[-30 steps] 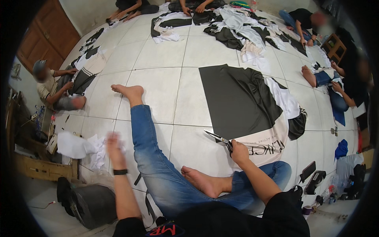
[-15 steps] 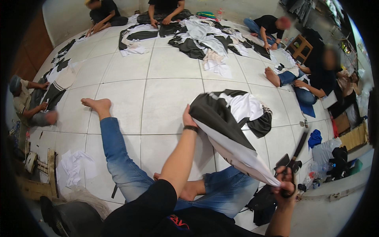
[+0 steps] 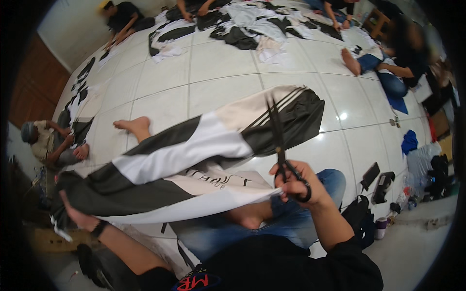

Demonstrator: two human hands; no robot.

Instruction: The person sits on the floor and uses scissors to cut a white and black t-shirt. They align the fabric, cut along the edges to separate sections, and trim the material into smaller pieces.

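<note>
A pair of track pants (image 3: 184, 150) with dark, white and cream panels and dark stripes stretches across my lap. The waist end, where a white cord dangles, is by my left hand (image 3: 80, 216); that hand is closed on the dark fabric, its fingers partly hidden by it. My right hand (image 3: 301, 184) has black scissors (image 3: 279, 150) looped on its fingers, blades apart and pointing away from me. Its thumb and fingers also pinch a pale edge of the pants. One striped leg extends past the blades over the floor tiles.
Piles of dark, white and cream cloth (image 3: 242, 29) lie at the far side. Several people sit around the tiled floor (image 3: 218, 87). A phone (image 3: 370, 175), a black case (image 3: 383, 188), a bag (image 3: 358, 213) and a cup (image 3: 381, 228) are at my right.
My left hand has swung from ahead of me to the far left, spreading the pants across my lap. My right hand has moved left and up; the scissors now show clearly.
</note>
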